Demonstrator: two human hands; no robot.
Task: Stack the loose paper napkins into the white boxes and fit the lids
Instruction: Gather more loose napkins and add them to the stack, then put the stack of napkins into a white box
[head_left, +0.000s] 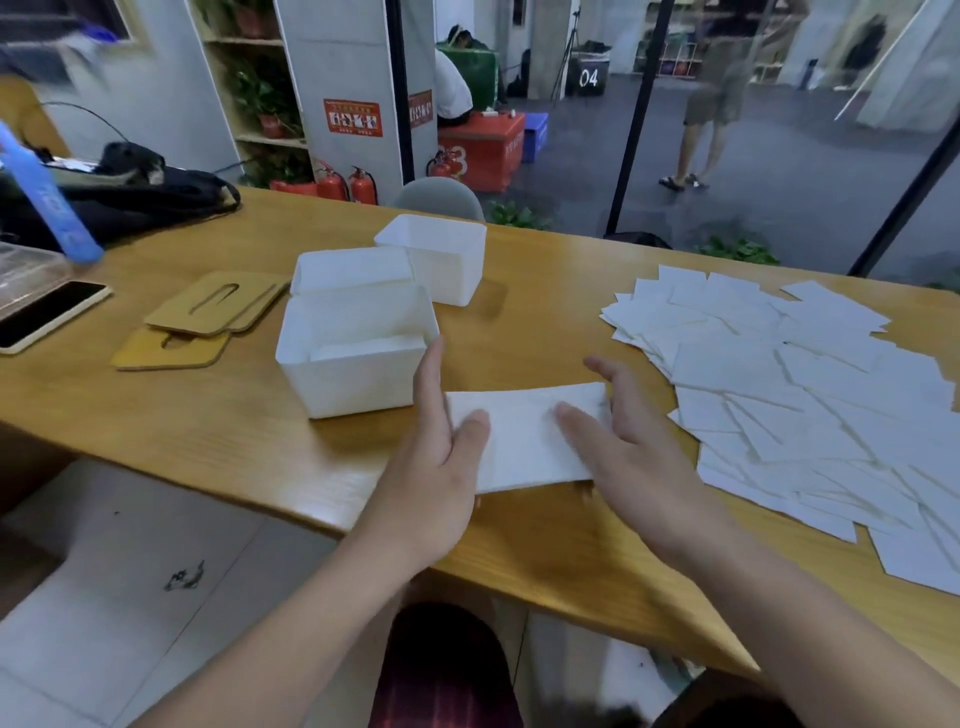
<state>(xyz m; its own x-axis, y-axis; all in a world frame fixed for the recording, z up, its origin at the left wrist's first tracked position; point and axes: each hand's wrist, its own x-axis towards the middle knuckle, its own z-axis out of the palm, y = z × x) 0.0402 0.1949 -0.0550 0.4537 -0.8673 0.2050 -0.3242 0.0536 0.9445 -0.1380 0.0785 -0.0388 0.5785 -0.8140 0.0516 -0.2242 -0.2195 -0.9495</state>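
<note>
Left hand: your left hand (441, 457) lies flat-edged against the left end of a small napkin stack (524, 441), fingers straight, thumb resting on top.
Right hand: your right hand (628, 447) flanks the right end of the same stack, fingers extended and relaxed, thumb on the paper; nothing is gripped.
Stack position: it sits near the table's front edge, just right of the nearest box.
Nearest box: the front white box (356, 358) stands open, napkins already lying inside; your left fingertips reach its right corner.
Other boxes: the middle white box (353, 270) sits touching behind it, the far white box (434, 257) beside that, both open.
Lids: wooden lids (202, 322), slotted, lie overlapping left of the boxes.
Loose napkins: a wide scatter of loose napkins (789, 384) covers the right of the table, close beside your right hand.
Surface: a wooden table (208, 431), bare wood in front of the boxes.
Left edge: a phone (49, 314) and a dark bag (119, 200) sit at the far left.
Room: glass wall beyond, red fire extinguishers (345, 182), a person standing (709, 104) well back.
</note>
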